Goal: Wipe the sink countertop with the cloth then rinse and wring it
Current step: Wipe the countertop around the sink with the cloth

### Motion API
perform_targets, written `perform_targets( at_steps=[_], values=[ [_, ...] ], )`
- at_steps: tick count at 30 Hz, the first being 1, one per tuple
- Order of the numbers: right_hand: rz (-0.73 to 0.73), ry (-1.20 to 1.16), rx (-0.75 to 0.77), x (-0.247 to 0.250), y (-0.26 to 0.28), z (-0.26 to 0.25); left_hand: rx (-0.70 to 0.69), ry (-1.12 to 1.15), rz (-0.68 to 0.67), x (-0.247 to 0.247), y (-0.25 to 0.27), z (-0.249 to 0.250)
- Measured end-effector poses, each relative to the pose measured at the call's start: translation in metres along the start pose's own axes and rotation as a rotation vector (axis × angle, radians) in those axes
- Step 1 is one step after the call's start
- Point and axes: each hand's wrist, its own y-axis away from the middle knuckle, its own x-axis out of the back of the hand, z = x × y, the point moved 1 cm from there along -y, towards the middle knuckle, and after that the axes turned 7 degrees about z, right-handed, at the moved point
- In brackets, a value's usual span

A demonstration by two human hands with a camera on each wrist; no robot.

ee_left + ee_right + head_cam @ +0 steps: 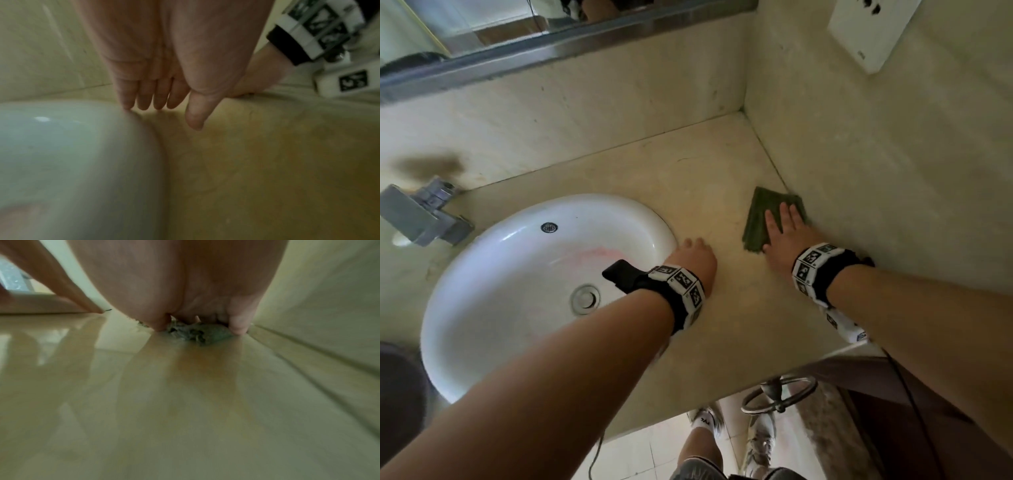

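Head view: flat right hand [786, 233] presses cloth [760, 219] on bench [715, 192]; left hand [693, 258] rests open; even pressure along the wall would likely wipe best.

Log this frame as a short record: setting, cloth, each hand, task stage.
setting: beige countertop with white sink, faucet at back left
cloth: green cloth, flat on the countertop by the right wall
right hand: right hand pressed flat on the cloth
left hand: left hand resting on the countertop at the sink's edge, holding nothing
task stage: wiping; rinse and wring not yet done
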Motion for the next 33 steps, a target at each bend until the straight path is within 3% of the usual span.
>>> perform_targets(
  at_steps=[2,5,10,14,19,26,30,33],
  values=[
    [0.017,0.066,-0.038,-0.022,0.013,0.016,-0.051,0.039,0.009,0.000,-0.004,0.025],
    [-0.010,0.117,-0.084,-0.055,0.039,0.031,-0.022,0.005,-0.042,-0.002,-0.003,0.047],
    [-0.070,0.121,-0.074,-0.084,0.101,0.028,-0.028,-0.033,-0.035,0.000,0.000,0.040],
    [-0.068,0.133,-0.046,-0.088,0.110,0.025,-0.040,-0.033,-0.043,0.003,0.001,0.037],
    [-0.055,0.131,-0.043,-0.093,0.106,0.017,-0.041,-0.037,-0.053,0.006,-0.001,0.037],
    [0.044,0.098,-0.029,-0.055,0.032,-0.011,-0.080,0.036,-0.012,-0.006,-0.001,0.025],
    [0.083,0.064,-0.051,-0.049,0.003,-0.041,-0.086,0.032,0.049,-0.013,0.005,0.003],
    [0.065,0.105,0.029,-0.048,0.002,-0.062,-0.025,-0.017,0.043,-0.012,0.013,-0.027]
  ],
)
